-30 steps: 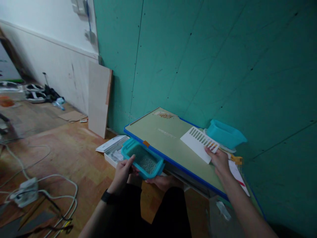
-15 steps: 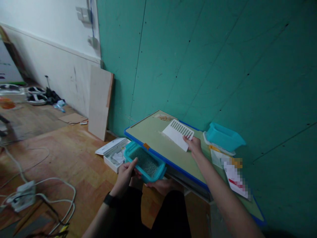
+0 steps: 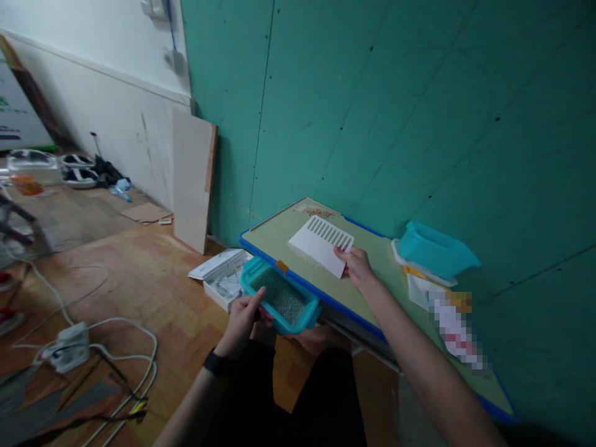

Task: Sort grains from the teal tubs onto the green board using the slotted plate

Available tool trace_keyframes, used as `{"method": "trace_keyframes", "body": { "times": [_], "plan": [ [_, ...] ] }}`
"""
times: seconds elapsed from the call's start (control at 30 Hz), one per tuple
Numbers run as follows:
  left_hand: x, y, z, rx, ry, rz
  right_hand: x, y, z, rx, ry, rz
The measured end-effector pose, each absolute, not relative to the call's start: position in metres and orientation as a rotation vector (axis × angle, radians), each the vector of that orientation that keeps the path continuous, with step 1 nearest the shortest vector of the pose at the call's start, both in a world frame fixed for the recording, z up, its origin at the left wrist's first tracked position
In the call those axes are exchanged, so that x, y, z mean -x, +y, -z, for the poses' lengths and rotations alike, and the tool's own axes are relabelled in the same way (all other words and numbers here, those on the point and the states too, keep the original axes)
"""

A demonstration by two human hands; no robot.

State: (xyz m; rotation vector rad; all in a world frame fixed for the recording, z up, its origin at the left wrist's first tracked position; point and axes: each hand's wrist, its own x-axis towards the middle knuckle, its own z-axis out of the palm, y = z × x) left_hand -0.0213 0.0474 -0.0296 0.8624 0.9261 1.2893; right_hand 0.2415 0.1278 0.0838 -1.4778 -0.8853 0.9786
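I see the left hand [image 3: 243, 312] clamped on a turquoise plastic tub [image 3: 292, 325] of grey granules [image 3: 282, 298] at the near edge of a blue-rimmed green tabletop [image 3: 382, 251]; farther in, the right hand [image 3: 357, 264] grips a white slotted plate [image 3: 319, 246].

Broad black band [image 3: 218, 363] around the left wrist [image 3: 228, 347], bare forearms [image 3: 421, 357], plain black legwear [image 3: 328, 397]
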Motion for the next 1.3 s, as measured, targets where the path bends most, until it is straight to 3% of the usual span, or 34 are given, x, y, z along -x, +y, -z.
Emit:
{"method": "trace_keyframes", "body": {
  "times": [0.33,0.77,1.07,1.3],
  "plan": [
    [0.013,0.046,0.036,-0.869,0.864,-1.270,-0.217,0.098,-0.089,1.400,-0.944,-1.014],
    [0.007,0.045,0.035,-0.920,0.866,-1.244,-0.284,0.026,-0.084,1.477,-0.830,-0.914],
    [0.009,0.045,0.034,-0.862,0.868,-1.248,-0.250,0.027,-0.093,1.387,-0.900,-1.063],
    [0.015,0.048,0.042,-0.864,0.876,-1.270,-0.265,0.047,-0.095,1.404,-0.807,-0.894]
  ]
}}
